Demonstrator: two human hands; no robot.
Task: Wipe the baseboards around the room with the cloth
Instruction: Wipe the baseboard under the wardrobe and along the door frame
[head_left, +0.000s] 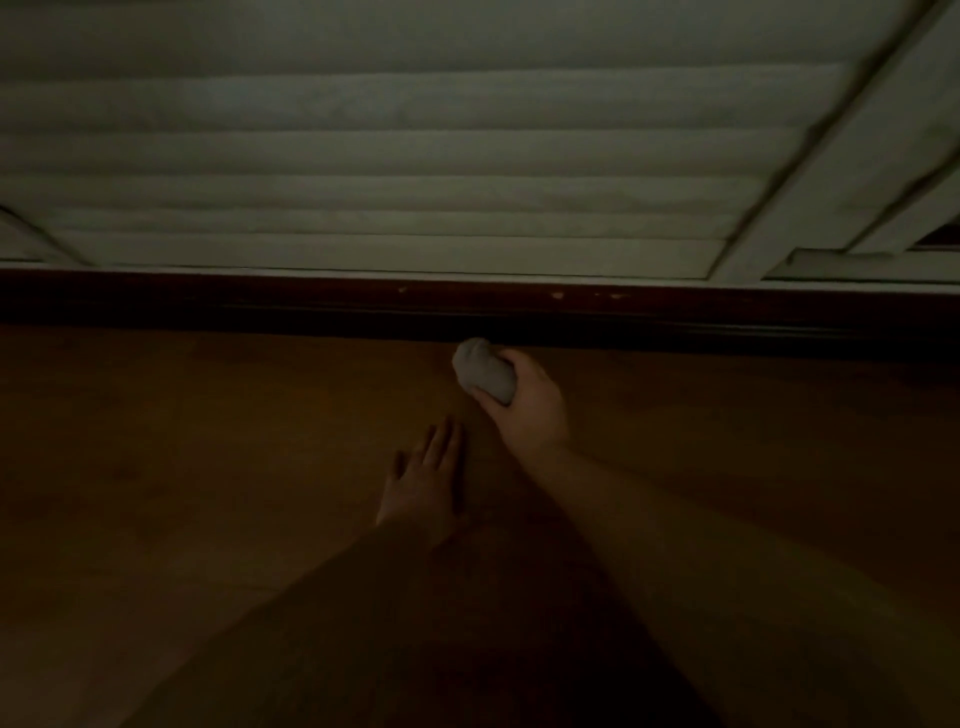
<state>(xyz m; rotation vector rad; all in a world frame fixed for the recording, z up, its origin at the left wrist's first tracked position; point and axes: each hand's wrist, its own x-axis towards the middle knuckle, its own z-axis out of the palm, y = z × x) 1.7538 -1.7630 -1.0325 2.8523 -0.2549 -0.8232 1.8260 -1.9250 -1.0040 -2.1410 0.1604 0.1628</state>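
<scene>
Along the foot of a slatted white door runs a dark wooden baseboard, meeting a brown wood floor in dim light. Right hand grips a bunched grey cloth against the baseboard's lower edge. Left hand lies flat on the floor, fingers straight.

A single head-worn wide-angle camera looks forward and steeply down from close above the floor, facing the dark baseboard and the slatted white panel above it, both forearms reaching in from the bottom edge.
</scene>
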